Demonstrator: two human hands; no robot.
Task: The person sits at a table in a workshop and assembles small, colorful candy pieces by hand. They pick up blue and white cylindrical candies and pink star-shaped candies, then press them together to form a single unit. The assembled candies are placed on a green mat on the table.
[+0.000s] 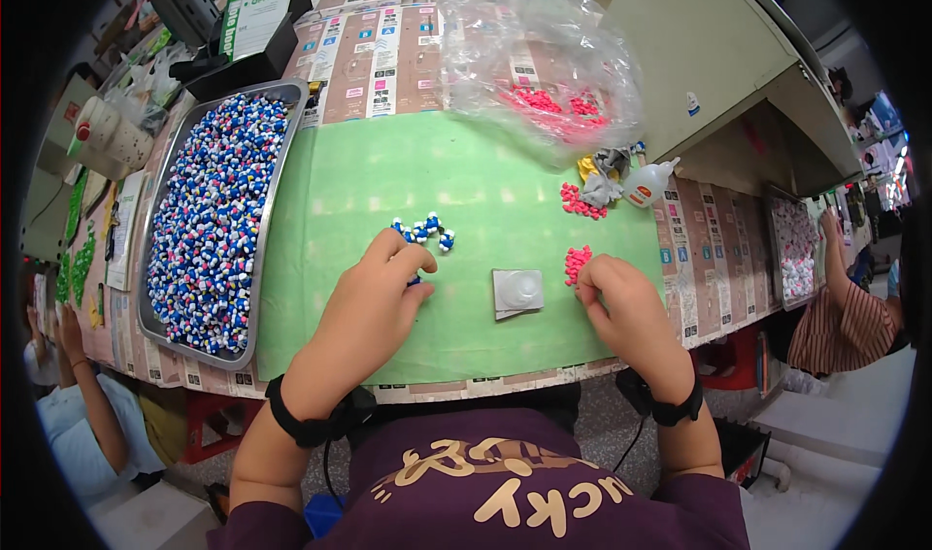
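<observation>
My left hand (381,280) is curled over the green mat (466,346), thumb and fingers bent around a small blue-and-white piece (415,280). Just beyond its fingertips lies a loose cluster of similar blue-and-white pieces (427,228). On the right, my right hand (623,307) has its thumb and fingers drawn together beside a small heap of pink pieces (577,262). Whatever its fingertips hold, if anything, is hidden. Between the hands, a squarish grey-white block (516,293) with a round, clear, shiny dome rests on the mat.
A metal tray (254,298) full of blue-and-white pieces stands at left. Behind the mat sits a clear plastic bag (544,50) with pink pieces inside. More pink pieces (582,200), a crumpled grey cloth (604,183) and a white squeeze bottle (649,183) lie far right. Other people work on both sides.
</observation>
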